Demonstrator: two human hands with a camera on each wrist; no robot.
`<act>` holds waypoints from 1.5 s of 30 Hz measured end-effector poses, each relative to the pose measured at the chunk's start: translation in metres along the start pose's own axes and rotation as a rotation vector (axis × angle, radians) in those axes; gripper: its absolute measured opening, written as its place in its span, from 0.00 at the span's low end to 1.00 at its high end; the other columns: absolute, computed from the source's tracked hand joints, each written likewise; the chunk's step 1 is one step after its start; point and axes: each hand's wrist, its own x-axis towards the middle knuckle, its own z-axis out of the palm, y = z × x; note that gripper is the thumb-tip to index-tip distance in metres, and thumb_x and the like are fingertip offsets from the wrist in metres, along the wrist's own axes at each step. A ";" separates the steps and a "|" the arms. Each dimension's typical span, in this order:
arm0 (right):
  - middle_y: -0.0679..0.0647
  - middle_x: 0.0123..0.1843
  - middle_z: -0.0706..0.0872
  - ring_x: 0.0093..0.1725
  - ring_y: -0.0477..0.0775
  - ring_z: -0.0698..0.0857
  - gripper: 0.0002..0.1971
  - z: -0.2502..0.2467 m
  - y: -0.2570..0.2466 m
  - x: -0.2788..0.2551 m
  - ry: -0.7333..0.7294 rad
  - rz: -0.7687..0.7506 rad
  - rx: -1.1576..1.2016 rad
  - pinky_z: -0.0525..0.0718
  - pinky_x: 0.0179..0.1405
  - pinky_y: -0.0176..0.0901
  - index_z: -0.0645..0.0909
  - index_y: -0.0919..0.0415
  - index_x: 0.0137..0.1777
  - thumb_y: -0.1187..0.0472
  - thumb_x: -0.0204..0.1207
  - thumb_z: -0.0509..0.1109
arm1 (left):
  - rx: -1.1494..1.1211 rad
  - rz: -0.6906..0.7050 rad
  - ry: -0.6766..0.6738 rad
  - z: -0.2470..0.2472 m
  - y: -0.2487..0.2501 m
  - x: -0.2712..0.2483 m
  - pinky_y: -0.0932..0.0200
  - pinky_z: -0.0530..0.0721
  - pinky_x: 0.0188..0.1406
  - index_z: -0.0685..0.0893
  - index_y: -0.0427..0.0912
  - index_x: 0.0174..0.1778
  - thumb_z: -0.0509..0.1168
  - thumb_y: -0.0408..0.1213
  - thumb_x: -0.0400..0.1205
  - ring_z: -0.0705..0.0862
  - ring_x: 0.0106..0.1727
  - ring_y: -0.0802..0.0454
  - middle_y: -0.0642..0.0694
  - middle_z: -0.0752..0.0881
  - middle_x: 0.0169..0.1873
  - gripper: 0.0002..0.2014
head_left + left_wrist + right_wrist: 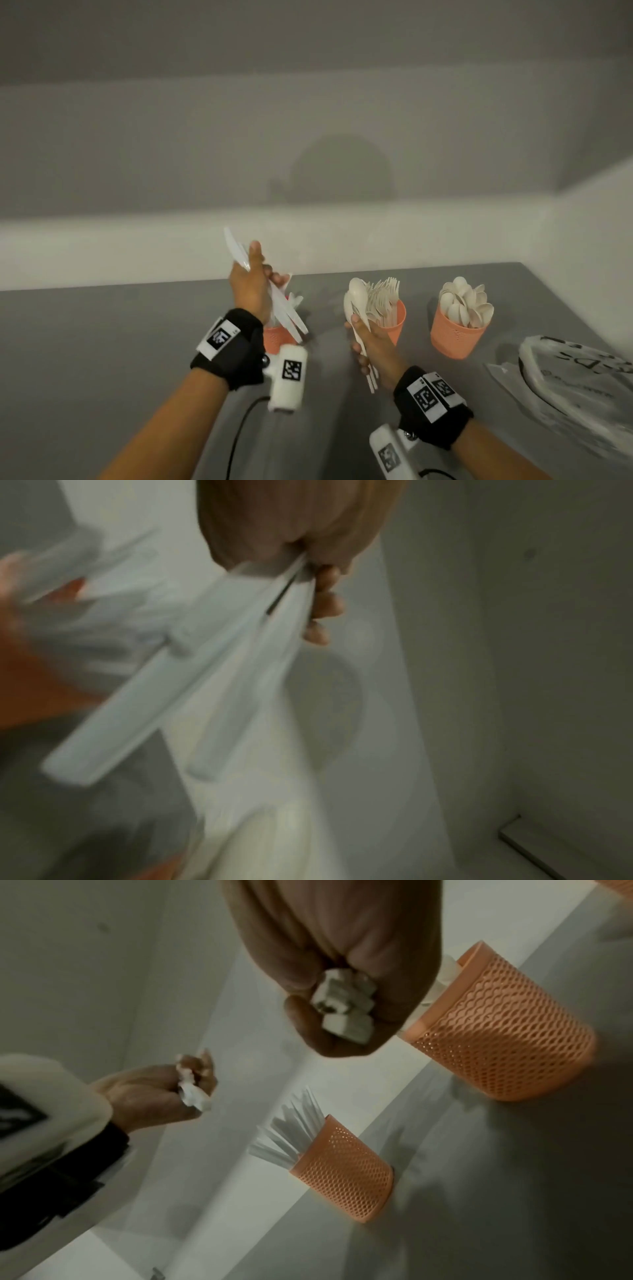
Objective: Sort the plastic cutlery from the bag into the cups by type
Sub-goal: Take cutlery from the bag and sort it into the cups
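Observation:
My left hand (251, 289) grips a bundle of white plastic knives (274, 291), tilted above the left orange cup (279, 337), which holds more knives. The wrist view shows the knife handles (212, 674) blurred and the fingers (325, 607) curled round them. My right hand (371, 346) grips several cream spoons (358, 305) in front of the middle cup (397, 323), which is full of forks. The spoon handle ends (342, 1007) poke out of that fist. A third cup (457, 337) at the right holds spoons.
A crumpled clear plastic bag (575, 383) lies at the right on the grey table (102, 342). A white wall ledge (137, 246) runs along the table's far edge. The middle mesh cup (496, 1031) stands close beside my right fist.

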 end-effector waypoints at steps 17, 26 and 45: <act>0.49 0.22 0.68 0.13 0.40 0.64 0.17 0.001 -0.004 0.015 -0.024 0.039 0.092 0.63 0.10 0.31 0.76 0.61 0.52 0.46 0.82 0.56 | 0.425 0.254 -0.107 -0.032 -0.025 0.082 0.69 0.79 0.28 0.73 0.41 0.24 0.67 0.45 0.79 0.76 0.20 0.59 0.48 0.76 0.19 0.20; 0.48 0.21 0.69 0.14 0.40 0.65 0.17 0.008 0.002 0.015 -0.024 0.046 0.070 0.65 0.12 0.32 0.77 0.59 0.52 0.45 0.82 0.56 | 0.595 0.292 -0.285 -0.045 -0.036 0.086 0.54 0.82 0.45 0.76 0.51 0.41 0.71 0.30 0.76 0.82 0.34 0.49 0.46 0.80 0.29 0.12; 0.46 0.21 0.70 0.14 0.41 0.65 0.17 0.018 0.003 0.011 -0.079 0.024 0.068 0.65 0.12 0.31 0.77 0.59 0.51 0.46 0.83 0.56 | 1.636 0.505 -0.549 -0.060 -0.052 0.055 0.46 0.63 0.77 0.66 0.33 0.75 0.43 0.62 0.79 0.68 0.76 0.40 0.37 0.69 0.75 0.39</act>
